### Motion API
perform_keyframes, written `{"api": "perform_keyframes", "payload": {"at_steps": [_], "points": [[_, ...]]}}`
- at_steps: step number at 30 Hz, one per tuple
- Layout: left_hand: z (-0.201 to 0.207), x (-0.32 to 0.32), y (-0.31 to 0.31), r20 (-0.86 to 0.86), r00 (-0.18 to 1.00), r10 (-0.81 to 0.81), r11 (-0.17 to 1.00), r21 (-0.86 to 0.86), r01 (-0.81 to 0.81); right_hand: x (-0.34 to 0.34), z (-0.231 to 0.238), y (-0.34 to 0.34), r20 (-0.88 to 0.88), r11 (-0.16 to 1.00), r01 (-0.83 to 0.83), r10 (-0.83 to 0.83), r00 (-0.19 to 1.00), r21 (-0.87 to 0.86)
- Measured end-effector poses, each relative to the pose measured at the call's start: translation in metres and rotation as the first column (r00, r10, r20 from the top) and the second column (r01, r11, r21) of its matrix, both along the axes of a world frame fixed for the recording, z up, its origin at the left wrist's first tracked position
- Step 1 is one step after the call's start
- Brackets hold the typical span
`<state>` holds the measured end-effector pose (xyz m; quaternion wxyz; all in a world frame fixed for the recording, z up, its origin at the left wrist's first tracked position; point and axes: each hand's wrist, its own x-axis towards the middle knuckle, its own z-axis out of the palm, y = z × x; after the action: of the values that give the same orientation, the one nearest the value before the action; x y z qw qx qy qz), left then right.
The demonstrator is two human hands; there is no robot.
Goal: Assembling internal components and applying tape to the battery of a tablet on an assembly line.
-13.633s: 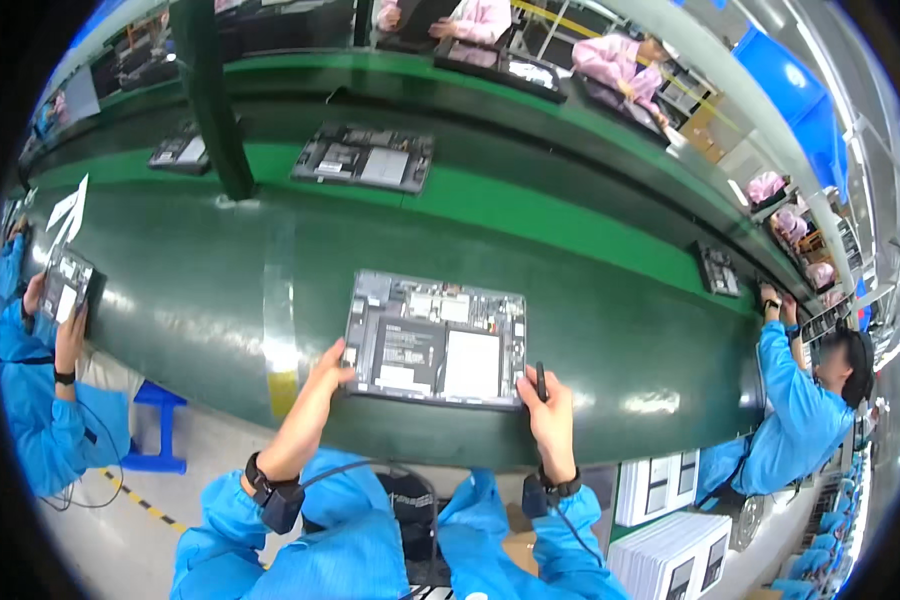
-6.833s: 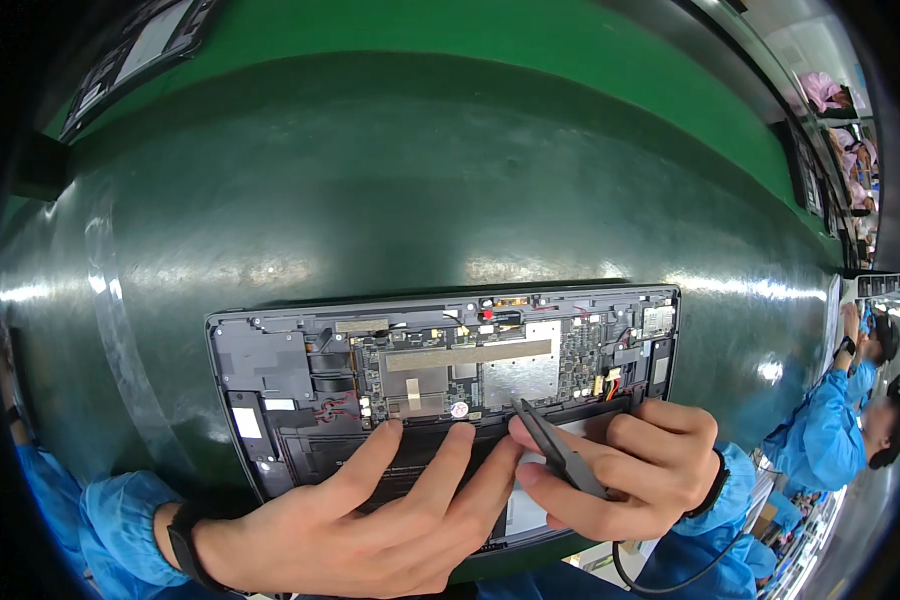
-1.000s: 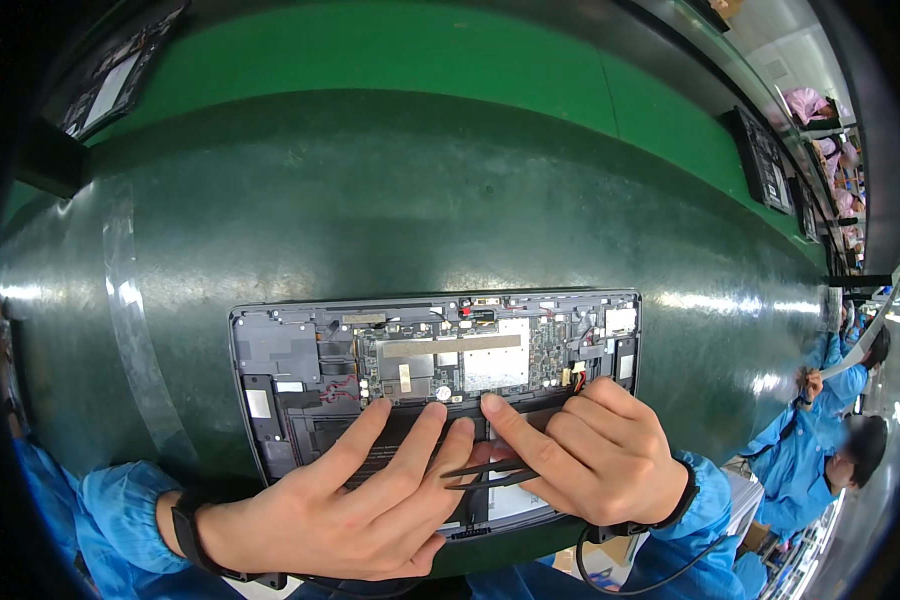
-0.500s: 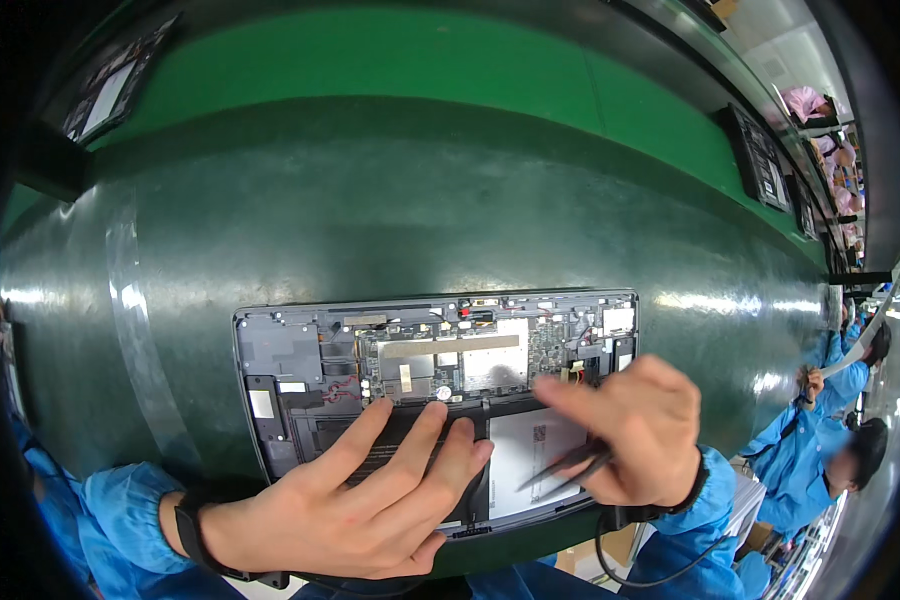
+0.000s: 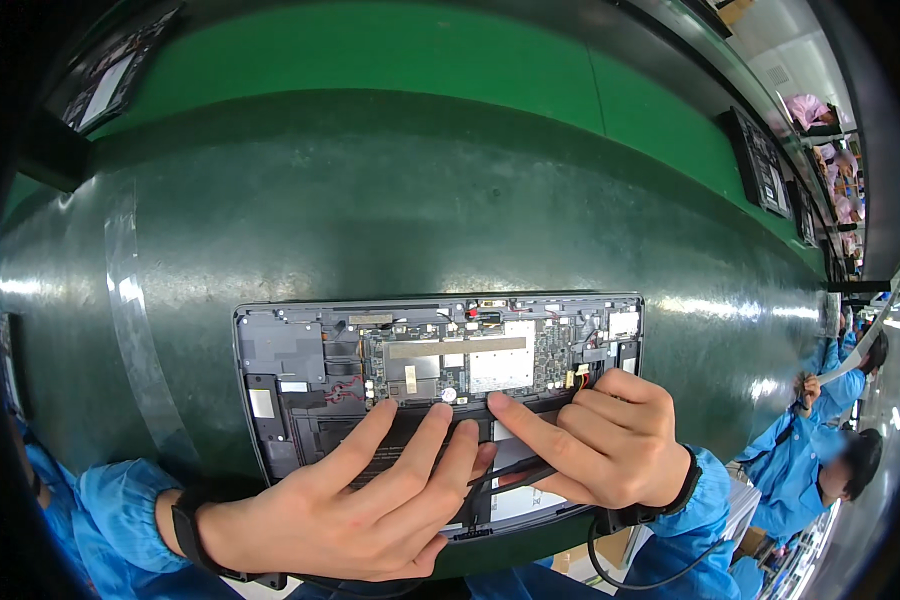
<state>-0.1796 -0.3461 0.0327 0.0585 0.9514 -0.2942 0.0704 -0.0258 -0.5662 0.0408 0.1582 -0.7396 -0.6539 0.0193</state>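
while the left hand (image 5: 345,510) rests spread over the near half of the opened laptop base (image 5: 412,402), it grips nothing; its extended fingertips lie along the lower edge of the circuit board (image 5: 545,370). the right hand (image 5: 610,440) is curled around a pair of dark tweezers (image 5: 515,468), with the index finger extended to the lower edge of the silver shield plate (image 5: 500,375); applied pressure cannot be determined. the laptop base lies flat, inner side up, near the front of the dark green worktop (image 5: 370,220). treat the base as a thin, fairly stiff assembly of moderate weight. the outer casing is likely tolerant of handling; the exposed board and thin red wires (image 5: 345,392) are likely fragile. take hold at the two short side edges, clear of components. because the worktop is smooth and glossy, the base may slide under sideways force. a strip of clear tape (image 5: 130,290) crosses the worktop at left; a brighter green band (image 5: 420,50) runs beyond it. further opened units sit at upper left (image 5: 115,85) and upper right (image 5: 760,165). a co-worker in blue (image 5: 805,470) is at right; a pink sleeve (image 5: 808,110) shows farther off.
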Motion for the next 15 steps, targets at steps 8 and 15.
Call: {"api": "perform_keyframes", "payload": {"at_steps": [8, 15], "points": [[-0.004, -0.001, 0.014, 0.014, 1.000, 0.004, 1.000, -0.004, -0.004, -0.005, 0.000, 0.013, 0.112, 1.000, -0.002, 0.005, 0.994, -0.026], [0.014, -0.017, 0.007, 0.201, 0.979, -0.036, 0.993, 0.117, 0.012, -0.005, 0.043, -0.014, -0.020, 0.992, 0.102, -0.104, 0.994, -0.067]]}}
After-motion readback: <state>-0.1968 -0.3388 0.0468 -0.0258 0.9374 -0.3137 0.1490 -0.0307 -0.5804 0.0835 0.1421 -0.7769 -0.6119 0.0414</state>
